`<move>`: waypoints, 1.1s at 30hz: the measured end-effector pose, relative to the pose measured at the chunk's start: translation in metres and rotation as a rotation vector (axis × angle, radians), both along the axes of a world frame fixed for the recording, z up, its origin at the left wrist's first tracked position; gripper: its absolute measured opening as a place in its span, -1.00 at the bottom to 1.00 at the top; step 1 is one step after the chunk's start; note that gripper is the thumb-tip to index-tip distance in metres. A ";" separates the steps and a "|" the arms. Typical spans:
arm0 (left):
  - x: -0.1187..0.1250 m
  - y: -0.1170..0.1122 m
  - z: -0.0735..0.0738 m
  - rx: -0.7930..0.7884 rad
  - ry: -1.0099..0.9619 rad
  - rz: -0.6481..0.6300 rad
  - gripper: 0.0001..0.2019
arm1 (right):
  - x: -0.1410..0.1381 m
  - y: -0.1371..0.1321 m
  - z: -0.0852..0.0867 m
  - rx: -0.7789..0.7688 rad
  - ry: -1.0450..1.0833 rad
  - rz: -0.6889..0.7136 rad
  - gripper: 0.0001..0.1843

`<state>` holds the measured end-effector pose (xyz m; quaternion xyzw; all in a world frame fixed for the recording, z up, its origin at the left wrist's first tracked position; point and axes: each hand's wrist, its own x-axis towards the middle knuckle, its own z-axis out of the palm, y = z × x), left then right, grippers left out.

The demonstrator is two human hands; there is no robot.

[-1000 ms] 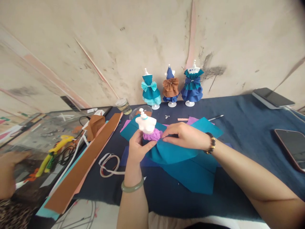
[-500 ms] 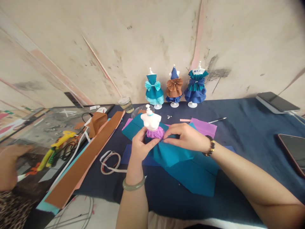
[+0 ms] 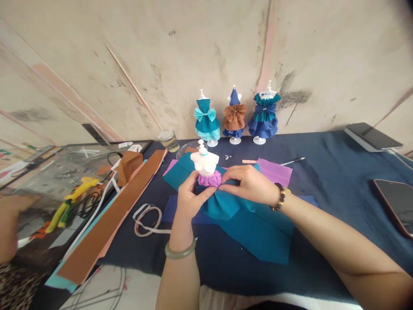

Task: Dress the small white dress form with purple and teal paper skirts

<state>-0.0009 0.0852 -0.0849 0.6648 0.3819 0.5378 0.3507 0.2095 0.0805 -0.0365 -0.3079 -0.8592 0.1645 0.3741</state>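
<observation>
A small white mannequin (image 3: 205, 162) stands in the middle, with gathered purple material (image 3: 209, 179) around its lower part. My left hand (image 3: 189, 196) is closed round its side, thumb over the front. My right hand (image 3: 250, 183) pinches a teal piece (image 3: 222, 209) against the purple at the mannequin's right side. The teal piece puckers and hangs in folds below both hands. Under it lies a larger teal sheet (image 3: 267, 237), with a blue sheet (image 3: 174, 209) further beneath. The mannequin's base is hidden.
Three dressed mannequins (image 3: 235, 118) stand along the wall. Brown strips (image 3: 112, 224), a white cord coil (image 3: 146, 221), a yellow glue gun (image 3: 80, 187) and a glass (image 3: 169, 141) are on the left. Phones (image 3: 395, 202) lie at right. Another person's hand (image 3: 13, 219) is at far left.
My right hand still pinches the teal piece, whose loose part has drawn in leftward and become more gathered under the mannequin. The whole view has shifted slightly.
</observation>
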 end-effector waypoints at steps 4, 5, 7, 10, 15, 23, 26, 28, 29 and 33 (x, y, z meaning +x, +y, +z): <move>-0.002 0.000 -0.001 0.009 0.038 -0.034 -0.47 | -0.001 -0.001 -0.001 -0.007 0.005 -0.033 -0.89; -0.002 -0.001 0.000 0.005 0.050 -0.027 -0.47 | -0.001 -0.001 -0.002 -0.009 0.006 -0.037 -0.89; -0.001 -0.002 0.001 -0.003 0.077 -0.011 -0.51 | -0.001 -0.001 -0.002 -0.005 0.008 -0.035 -0.89; 0.000 -0.004 0.002 0.006 0.097 -0.007 -0.59 | 0.000 0.000 0.000 0.005 -0.005 0.005 -0.91; -0.002 -0.003 0.001 0.025 0.099 -0.007 -0.62 | 0.008 0.000 0.009 -0.032 -0.077 0.081 -0.92; 0.000 -0.002 0.003 0.041 0.071 0.001 -0.60 | 0.013 0.000 0.014 -0.087 -0.104 0.098 -0.91; -0.001 -0.002 0.003 0.045 0.062 -0.021 -0.60 | 0.013 0.000 0.014 -0.115 -0.083 0.165 -0.86; -0.001 -0.002 0.002 0.041 0.056 -0.035 -0.60 | 0.013 0.001 0.013 -0.117 -0.061 0.178 -0.86; -0.001 -0.002 0.002 0.039 0.054 -0.043 -0.61 | 0.012 0.001 0.012 -0.109 -0.049 0.171 -0.86; -0.001 -0.003 0.002 0.034 0.047 -0.050 -0.60 | 0.008 0.002 0.007 -0.073 -0.018 0.101 -0.94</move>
